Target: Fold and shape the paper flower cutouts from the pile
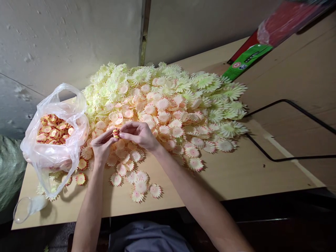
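Observation:
A small red-and-yellow petal piece (115, 133) is pinched between my two hands, above the front of the flower pile. My left hand (103, 142) grips it from the left with thumb and fingertips. From the right, my right hand (140, 134) closes its thumb and index finger at the piece's edge. Beneath and behind them spreads a heap of pink-tinged petal discs (162, 105), with larger pale green-yellow petal discs (204, 82) at the back and right. To the left, a translucent plastic bag (52, 155) stands open, holding many small red-and-yellow petal pieces (52, 131).
A clear plastic cup (23, 210) lies on its side at the table's front left corner. A bent black metal rod (283, 101) and a red-and-green package (246, 61) are at the right. Loose discs (141, 186) lie near the front edge of the wooden table (225, 182).

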Tool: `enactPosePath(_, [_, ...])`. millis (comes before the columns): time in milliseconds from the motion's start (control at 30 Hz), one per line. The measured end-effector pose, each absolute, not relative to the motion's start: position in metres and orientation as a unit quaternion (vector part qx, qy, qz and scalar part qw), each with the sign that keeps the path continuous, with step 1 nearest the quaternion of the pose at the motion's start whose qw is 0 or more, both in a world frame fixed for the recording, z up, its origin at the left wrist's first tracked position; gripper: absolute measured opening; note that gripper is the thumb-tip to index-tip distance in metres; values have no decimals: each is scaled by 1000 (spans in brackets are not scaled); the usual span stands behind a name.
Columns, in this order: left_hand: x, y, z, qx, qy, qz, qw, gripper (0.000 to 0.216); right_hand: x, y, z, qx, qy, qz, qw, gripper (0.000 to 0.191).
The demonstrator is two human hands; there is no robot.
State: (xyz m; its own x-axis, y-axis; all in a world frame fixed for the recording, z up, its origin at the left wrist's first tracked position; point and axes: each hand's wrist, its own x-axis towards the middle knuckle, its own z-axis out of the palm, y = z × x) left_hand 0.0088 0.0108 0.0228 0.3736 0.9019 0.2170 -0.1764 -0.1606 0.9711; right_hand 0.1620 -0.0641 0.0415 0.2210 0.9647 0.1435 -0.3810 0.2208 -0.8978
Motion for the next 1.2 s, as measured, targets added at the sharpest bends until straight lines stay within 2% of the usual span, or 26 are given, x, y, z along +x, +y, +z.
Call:
enactPosePath(800, [8,13,19,575,313,458,602,46,162,-64,42,-412,-389,460,684,27])
enactPosePath(1100, [8,11,23,576,298,437,623,43,161,-63,42,-426,-396,434,688,23])
enactPosePath(1200, [8,11,24,581,285,422,635,47,160,-62,41,-436,-401,416,690,21])
